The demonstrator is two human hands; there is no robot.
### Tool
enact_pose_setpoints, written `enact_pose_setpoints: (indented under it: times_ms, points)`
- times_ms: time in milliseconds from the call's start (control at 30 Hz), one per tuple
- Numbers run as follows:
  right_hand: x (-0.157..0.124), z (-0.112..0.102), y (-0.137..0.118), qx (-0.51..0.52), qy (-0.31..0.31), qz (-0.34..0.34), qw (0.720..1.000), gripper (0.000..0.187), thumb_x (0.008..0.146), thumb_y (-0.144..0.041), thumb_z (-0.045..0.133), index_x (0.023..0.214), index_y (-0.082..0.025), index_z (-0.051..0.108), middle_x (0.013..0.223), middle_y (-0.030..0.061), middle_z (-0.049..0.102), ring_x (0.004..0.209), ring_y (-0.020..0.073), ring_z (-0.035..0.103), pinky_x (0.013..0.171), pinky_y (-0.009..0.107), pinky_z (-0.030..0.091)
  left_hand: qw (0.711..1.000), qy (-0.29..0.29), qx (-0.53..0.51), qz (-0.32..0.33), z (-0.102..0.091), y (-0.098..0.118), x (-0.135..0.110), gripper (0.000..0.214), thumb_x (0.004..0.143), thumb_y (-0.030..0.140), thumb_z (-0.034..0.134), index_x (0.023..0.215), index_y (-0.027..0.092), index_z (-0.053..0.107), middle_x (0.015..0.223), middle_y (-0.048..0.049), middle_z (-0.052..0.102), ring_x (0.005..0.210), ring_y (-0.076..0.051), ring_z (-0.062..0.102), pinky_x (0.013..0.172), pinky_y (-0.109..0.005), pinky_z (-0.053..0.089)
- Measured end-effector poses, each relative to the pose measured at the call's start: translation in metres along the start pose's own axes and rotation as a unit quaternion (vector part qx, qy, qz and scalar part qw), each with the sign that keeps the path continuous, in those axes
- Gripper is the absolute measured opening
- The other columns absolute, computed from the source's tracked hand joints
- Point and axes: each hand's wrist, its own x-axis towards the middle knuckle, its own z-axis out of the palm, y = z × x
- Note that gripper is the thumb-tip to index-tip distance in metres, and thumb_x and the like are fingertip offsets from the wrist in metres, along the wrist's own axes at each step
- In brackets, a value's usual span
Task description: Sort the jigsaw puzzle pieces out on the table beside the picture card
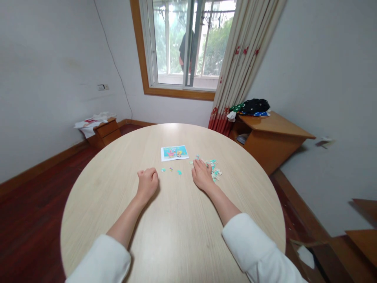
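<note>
My left hand (147, 182) rests on the round pale wooden table (123, 157), curled into a loose fist with nothing visible in it. My right hand (202, 175) lies flat, fingers stretched onto a heap of small teal and white puzzle pieces (215, 169). Three loose puzzle pieces (171, 170) lie between the hands. Just beyond them sits a small picture card (174, 152) with a cartoon print on a blue ground. Both arms wear white sleeves.
A wooden desk (273, 133) with dark clothes on it stands at the right by a curtain (244, 59). A low wooden cabinet (104, 131) with papers sits at the left wall. A window (188, 43) faces me. The floor is dark red wood.
</note>
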Motion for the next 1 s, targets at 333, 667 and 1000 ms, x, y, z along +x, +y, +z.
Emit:
enact_pose_setpoints:
  times_ms: [333,667,1000]
  points:
    - [-0.003,0.001,-0.017,0.037,-0.009,-0.108,0.993,0.029,0.092,-0.018,0.039,0.110,-0.017,0.063,0.124,0.0101,0.062,0.127,0.0261,0.044,0.106,0.052,0.017,0.986,-0.111,-0.016,0.127,0.006,0.028,-0.012,0.033,0.077,0.009,0.038,0.092,0.021,0.066,0.105,-0.0074,0.071,0.103,-0.022,0.059,0.092,-0.045,0.027]
    - [-0.005,0.003,-0.028,0.044,-0.040,-0.113,0.992,0.039,0.089,-0.012,0.039,0.122,-0.015,0.058,0.128,0.0149,0.056,0.119,0.0253,0.046,0.101,0.046,0.027,0.963,-0.190,0.055,0.181,0.020,0.041,-0.016,0.043,0.086,0.017,0.036,0.126,0.019,0.052,0.137,-0.0100,0.053,0.125,-0.029,0.042,0.102,-0.055,0.021]
    - [-0.007,0.007,-0.025,0.059,-0.020,-0.132,0.989,0.039,0.087,-0.010,0.039,0.121,-0.015,0.058,0.130,0.0146,0.056,0.120,0.0237,0.046,0.100,0.043,0.029,0.962,-0.186,0.061,0.193,0.015,0.044,-0.013,0.029,0.085,0.015,0.038,0.099,0.021,0.063,0.110,-0.0091,0.067,0.108,-0.025,0.054,0.098,-0.051,0.023]
